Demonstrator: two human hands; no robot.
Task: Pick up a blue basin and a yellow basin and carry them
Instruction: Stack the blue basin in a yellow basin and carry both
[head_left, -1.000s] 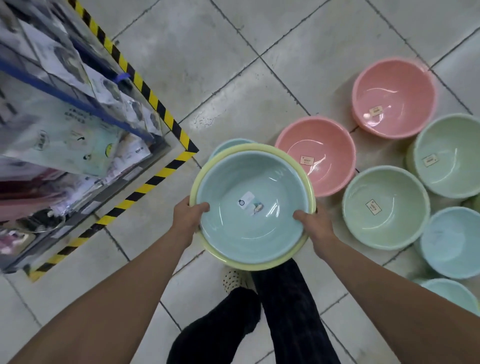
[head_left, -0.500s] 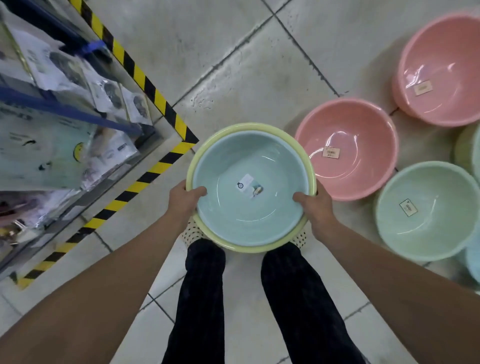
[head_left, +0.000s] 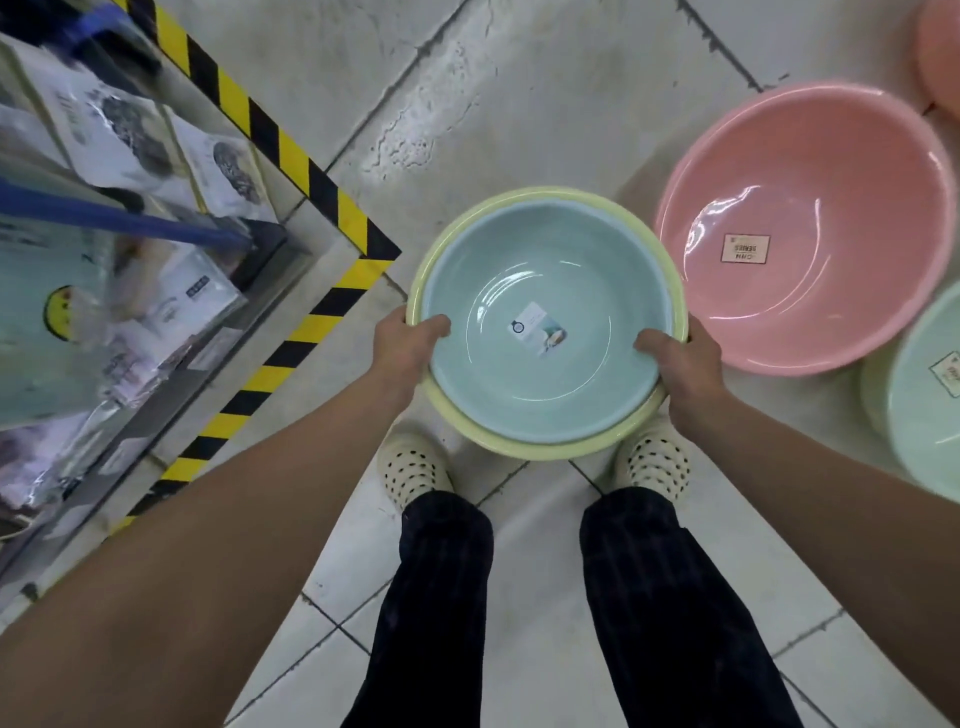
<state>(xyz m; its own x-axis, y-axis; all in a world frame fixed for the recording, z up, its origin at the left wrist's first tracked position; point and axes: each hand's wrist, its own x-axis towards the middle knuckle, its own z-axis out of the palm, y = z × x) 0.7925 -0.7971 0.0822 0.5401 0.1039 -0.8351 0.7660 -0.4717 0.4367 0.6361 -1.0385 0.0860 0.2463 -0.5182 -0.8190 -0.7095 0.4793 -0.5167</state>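
Two nested basins, held off the tiled floor
The round blue plastic basin sat inside the yellow plastic basin; left hand and right hand gripped opposite rims, thumbs hooked inside, probably so both lifted as one.

a shop: product stickers sit inside the pale blue round plastic basin and the pink round plastic basin on the right; a left blue-railed rack of bagged goods is edged by yellow-black striped floor tape.
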